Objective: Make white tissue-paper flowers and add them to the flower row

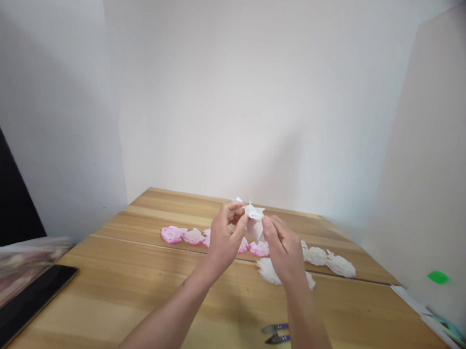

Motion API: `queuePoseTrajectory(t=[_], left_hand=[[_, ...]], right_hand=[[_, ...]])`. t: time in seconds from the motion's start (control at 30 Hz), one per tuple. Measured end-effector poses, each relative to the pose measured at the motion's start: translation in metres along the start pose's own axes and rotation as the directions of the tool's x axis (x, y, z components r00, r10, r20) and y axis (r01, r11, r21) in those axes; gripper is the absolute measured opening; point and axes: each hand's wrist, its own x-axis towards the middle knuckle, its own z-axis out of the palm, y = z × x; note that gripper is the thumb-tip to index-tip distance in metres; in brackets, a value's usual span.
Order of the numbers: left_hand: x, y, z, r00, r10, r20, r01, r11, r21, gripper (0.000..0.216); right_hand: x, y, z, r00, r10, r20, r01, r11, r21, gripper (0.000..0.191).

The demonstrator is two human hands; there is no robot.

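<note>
Raised above the middle of the table, a crumpled piece of white tissue paper [256, 227] is pinched between both hands. My left hand [228, 231] grips its left side with thumb and fingers. On the other side my right hand [284, 245] pinches the paper's right edge. Behind the hands runs a row of tissue paper flowers: pink-tinged ones [172, 234] to the left and white ones [341, 264] to the right. Another white tissue flower [269, 271] lies closer, partly hidden by my right hand. Thread snips [276, 334] rest by my right forearm, their handle end covered.
The wooden table [133, 294] meets a white wall [229, 91] at its far end. A dark phone-like slab [26, 307] and a clear plastic bag [9, 272] sit at the left edge. White sheets [425, 309] lie along the right edge, near a green spot [438, 277].
</note>
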Motion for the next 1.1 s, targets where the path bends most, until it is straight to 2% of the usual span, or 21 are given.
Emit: queuePoseTrajectory(t=[0.13, 0.3, 0.43, 0.53, 0.73, 0.87, 0.97, 1.0, 1.1], left_hand=[[0.0, -0.002, 0.001, 0.998, 0.013, -0.064, -0.014, 1.0, -0.025, 0.041], [0.002, -0.002, -0.001, 0.999, 0.052, -0.009, -0.051, 0.996, 0.077, 0.04], [0.002, 0.001, -0.001, 0.999, 0.048, -0.013, -0.047, 0.997, 0.069, 0.042], [0.002, 0.002, 0.0, 0.998, 0.048, -0.027, -0.046, 0.995, 0.086, 0.043], [0.0, 0.001, 0.001, 0.985, 0.171, -0.013, -0.162, 0.95, 0.266, 0.039], [-0.001, 0.003, 0.003, 0.993, 0.109, -0.032, -0.104, 0.984, 0.144, 0.04], [-0.001, 0.006, 0.001, 0.997, 0.044, -0.067, -0.039, 0.997, 0.068, 0.019], [-0.001, 0.007, 0.0, 0.997, 0.034, -0.064, -0.029, 0.997, 0.07, 0.013], [0.0, 0.009, -0.003, 1.0, 0.027, 0.016, -0.028, 0.993, 0.116, 0.02]], right_hand=[[0.0, -0.001, -0.001, 0.999, 0.034, 0.021, -0.035, 0.998, 0.055, 0.04], [0.001, 0.001, 0.001, 0.998, 0.047, 0.032, -0.049, 0.995, 0.09, 0.036], [0.001, 0.001, 0.001, 0.999, 0.02, 0.025, -0.023, 0.99, 0.141, 0.036], [0.001, -0.001, 0.0, 0.998, 0.051, 0.029, -0.055, 0.986, 0.16, 0.036], [-0.001, 0.002, 0.003, 0.994, 0.102, 0.035, -0.107, 0.965, 0.24, 0.033], [-0.002, 0.005, 0.005, 0.984, 0.167, -0.069, -0.148, 0.963, 0.227, 0.029], [-0.001, 0.006, 0.005, 0.975, 0.197, -0.1, -0.166, 0.951, 0.259, 0.031], [-0.001, 0.005, 0.005, 0.974, 0.202, -0.105, -0.169, 0.95, 0.263, 0.031], [-0.001, 0.003, 0.003, 0.972, 0.207, -0.113, -0.176, 0.954, 0.241, 0.031]])
